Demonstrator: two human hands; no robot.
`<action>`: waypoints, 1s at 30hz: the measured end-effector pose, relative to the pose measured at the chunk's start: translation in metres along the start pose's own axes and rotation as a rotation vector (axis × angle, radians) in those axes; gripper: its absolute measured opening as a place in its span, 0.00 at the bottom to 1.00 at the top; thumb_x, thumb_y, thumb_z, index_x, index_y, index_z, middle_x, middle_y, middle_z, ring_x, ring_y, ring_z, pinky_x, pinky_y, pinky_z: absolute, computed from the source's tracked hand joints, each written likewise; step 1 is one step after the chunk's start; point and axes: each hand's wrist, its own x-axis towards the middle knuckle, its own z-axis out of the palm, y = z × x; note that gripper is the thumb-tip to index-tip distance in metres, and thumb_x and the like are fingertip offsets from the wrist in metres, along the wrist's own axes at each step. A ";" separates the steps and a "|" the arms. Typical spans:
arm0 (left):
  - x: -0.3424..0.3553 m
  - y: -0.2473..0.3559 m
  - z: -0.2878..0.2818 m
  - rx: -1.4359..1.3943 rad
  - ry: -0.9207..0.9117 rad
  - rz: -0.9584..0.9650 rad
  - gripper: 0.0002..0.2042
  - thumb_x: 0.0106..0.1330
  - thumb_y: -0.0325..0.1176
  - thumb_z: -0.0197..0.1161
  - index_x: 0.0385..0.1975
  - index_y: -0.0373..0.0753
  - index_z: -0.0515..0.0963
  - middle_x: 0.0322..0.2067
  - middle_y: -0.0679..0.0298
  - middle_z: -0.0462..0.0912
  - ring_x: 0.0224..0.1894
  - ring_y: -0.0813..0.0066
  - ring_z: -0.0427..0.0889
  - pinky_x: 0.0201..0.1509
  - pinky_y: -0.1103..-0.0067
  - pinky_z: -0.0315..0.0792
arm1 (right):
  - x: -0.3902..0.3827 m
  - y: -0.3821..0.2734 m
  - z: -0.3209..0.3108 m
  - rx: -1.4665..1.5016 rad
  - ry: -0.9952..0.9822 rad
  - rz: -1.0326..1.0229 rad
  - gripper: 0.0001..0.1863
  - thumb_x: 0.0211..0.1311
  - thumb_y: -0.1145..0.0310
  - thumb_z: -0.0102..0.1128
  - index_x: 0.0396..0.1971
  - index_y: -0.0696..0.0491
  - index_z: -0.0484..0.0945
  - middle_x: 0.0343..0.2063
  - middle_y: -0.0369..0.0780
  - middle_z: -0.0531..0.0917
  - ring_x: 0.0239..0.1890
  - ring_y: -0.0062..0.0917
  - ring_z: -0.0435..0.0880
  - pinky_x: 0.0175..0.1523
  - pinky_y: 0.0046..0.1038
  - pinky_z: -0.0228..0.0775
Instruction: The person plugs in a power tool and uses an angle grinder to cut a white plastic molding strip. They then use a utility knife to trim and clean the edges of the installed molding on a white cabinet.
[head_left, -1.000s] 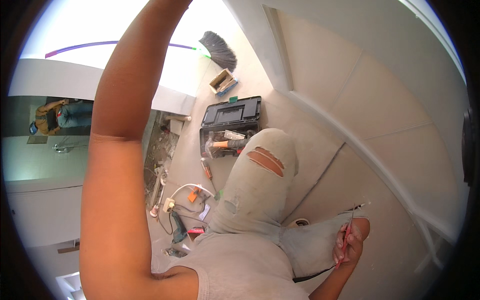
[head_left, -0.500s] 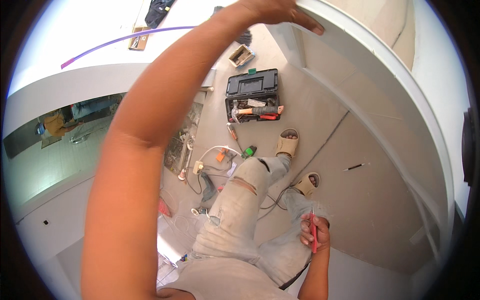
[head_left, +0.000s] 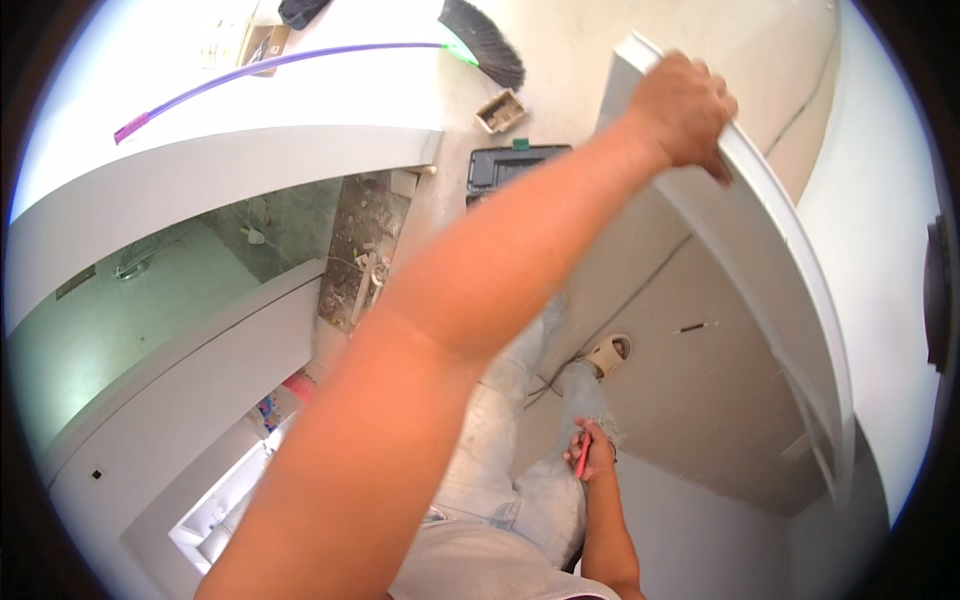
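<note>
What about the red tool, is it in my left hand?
No, the red tool is in your right hand, while your left hand holds the white panel by its edge.

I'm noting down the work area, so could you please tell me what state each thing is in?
White panel: gripped at its edge by the left hand
Red tool: held in the right hand
Black toolbox: lid open, partly hidden
Small box: open-topped, contents unclear
Broom: lying down
Beige sandal: worn
Thin dark stick: lying on the floor
</note>
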 end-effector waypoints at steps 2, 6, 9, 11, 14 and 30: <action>0.002 0.002 -0.002 -0.039 -0.003 -0.016 0.31 0.37 0.65 0.75 0.28 0.42 0.82 0.32 0.65 0.84 0.42 0.67 0.82 0.50 0.71 0.71 | -0.014 -0.007 0.048 -0.175 0.077 -0.079 0.19 0.69 0.55 0.57 0.49 0.55 0.75 0.19 0.36 0.74 0.11 0.21 0.68 0.21 0.33 0.72; -0.005 0.001 0.001 -0.134 0.022 -0.063 0.27 0.35 0.59 0.78 0.26 0.42 0.81 0.31 0.66 0.82 0.43 0.69 0.80 0.51 0.72 0.69 | -0.033 -0.033 0.123 -0.420 0.070 -0.218 0.19 0.70 0.56 0.57 0.48 0.56 0.75 0.19 0.36 0.74 0.11 0.20 0.68 0.19 0.31 0.73; -0.002 0.001 0.001 -0.184 0.013 -0.076 0.25 0.35 0.55 0.79 0.25 0.43 0.80 0.30 0.67 0.80 0.42 0.69 0.78 0.52 0.73 0.69 | -0.044 -0.042 0.154 -0.283 0.007 -0.261 0.19 0.70 0.56 0.57 0.48 0.57 0.75 0.19 0.36 0.74 0.11 0.20 0.69 0.19 0.31 0.74; -0.003 -0.001 0.005 -0.211 0.102 -0.071 0.22 0.35 0.50 0.78 0.23 0.43 0.78 0.28 0.67 0.78 0.39 0.68 0.76 0.51 0.73 0.69 | -0.044 -0.046 0.170 -0.207 -0.017 -0.253 0.19 0.70 0.56 0.57 0.48 0.57 0.75 0.20 0.37 0.74 0.11 0.21 0.69 0.19 0.32 0.74; -0.004 -0.002 0.002 -0.235 0.136 -0.070 0.18 0.38 0.44 0.76 0.22 0.42 0.76 0.28 0.65 0.77 0.39 0.66 0.76 0.52 0.71 0.69 | -0.047 -0.052 0.177 -0.181 -0.047 -0.176 0.19 0.70 0.55 0.56 0.47 0.57 0.74 0.20 0.37 0.75 0.11 0.22 0.68 0.20 0.33 0.74; 0.003 0.001 -0.015 -0.251 0.011 -0.103 0.08 0.49 0.31 0.62 0.29 0.39 0.75 0.34 0.63 0.79 0.42 0.64 0.79 0.54 0.70 0.70 | -0.043 -0.155 0.185 0.124 -0.136 -0.066 0.18 0.70 0.53 0.59 0.45 0.54 0.75 0.17 0.37 0.75 0.12 0.22 0.68 0.25 0.34 0.71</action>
